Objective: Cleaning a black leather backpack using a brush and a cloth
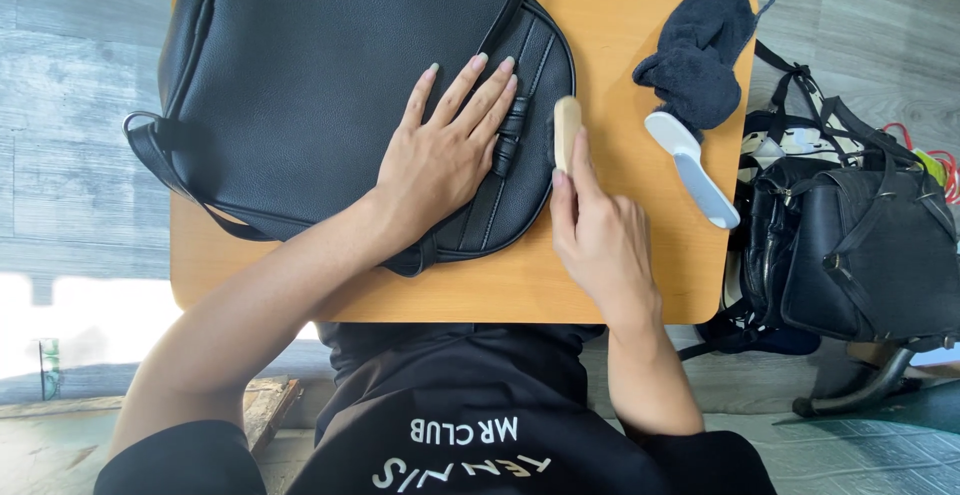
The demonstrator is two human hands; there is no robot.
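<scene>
A large black leather bag [300, 85] lies flat on a small orange wooden table [620, 285]. My left hand [445, 150] rests palm-down on the bag's right side, fingers spread near its strap loops. To the right of the bag's edge, my right hand [600, 240] grips a small wooden-handled brush [566, 130], whose tip points away from me and touches the bag's rim.
A dark blue cloth [700, 55] and a white and blue brush [692, 167] lie at the table's right side. Black bags [860, 245] are piled on the grey floor to the right. A chair leg [860, 385] shows below them.
</scene>
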